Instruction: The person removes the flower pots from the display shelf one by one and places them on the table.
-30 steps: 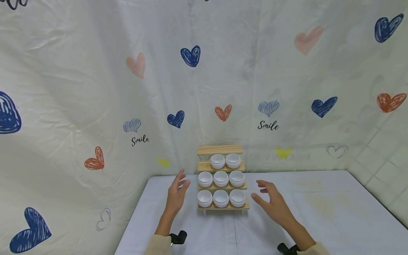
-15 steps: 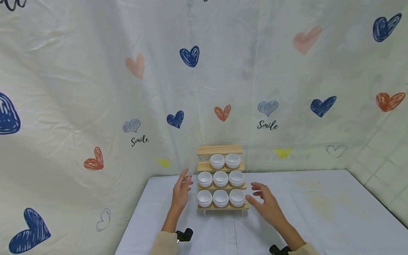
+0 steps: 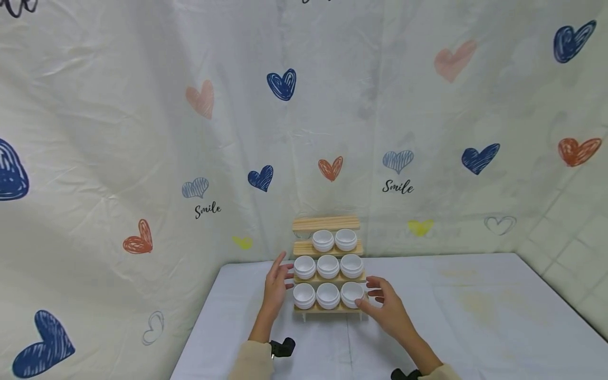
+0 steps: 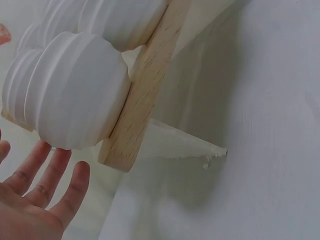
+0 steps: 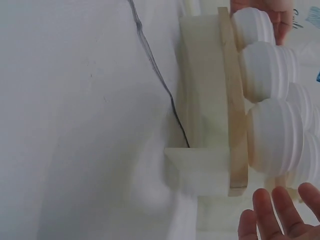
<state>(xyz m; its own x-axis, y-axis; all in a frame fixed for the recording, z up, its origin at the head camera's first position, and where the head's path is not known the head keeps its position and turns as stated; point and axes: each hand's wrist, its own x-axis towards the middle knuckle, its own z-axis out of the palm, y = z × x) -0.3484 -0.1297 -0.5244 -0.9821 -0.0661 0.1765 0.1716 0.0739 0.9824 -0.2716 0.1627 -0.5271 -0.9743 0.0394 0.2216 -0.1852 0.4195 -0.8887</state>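
Eight white cups (image 3: 328, 265) are standing on one tiered wooden stand (image 3: 326, 224) with four boards: two cups are sitting on the second board from the top, three on the third and three on the lowest. The stand is resting on the white worktop (image 3: 456, 316), in front of a cloth (image 3: 356, 121) printed with hearts and two "Smile" words.

Two hands are flanking the stand. The left hand (image 3: 273, 293) is hovering just beside its left side, palm facing inward, the forearm slanting up and to the right. Its fingers (image 4: 75, 190) are spreading apart, gripping nothing, the tips lying very close to a cup; whether they are touching it is hard to tell from the left wrist view.

The right hand (image 3: 390, 312) is hanging at the stand's right side, its forearm slanting up and to the left. Its fingers are bending slightly and standing wide of the thumb, which is overlapping the right-hand cup of the lowest row in the head view; contact is unclear there too. Two beige sleeves (image 3: 252, 360) are covering the forearms, and two black wrist devices (image 3: 283, 348) are showing beside them.
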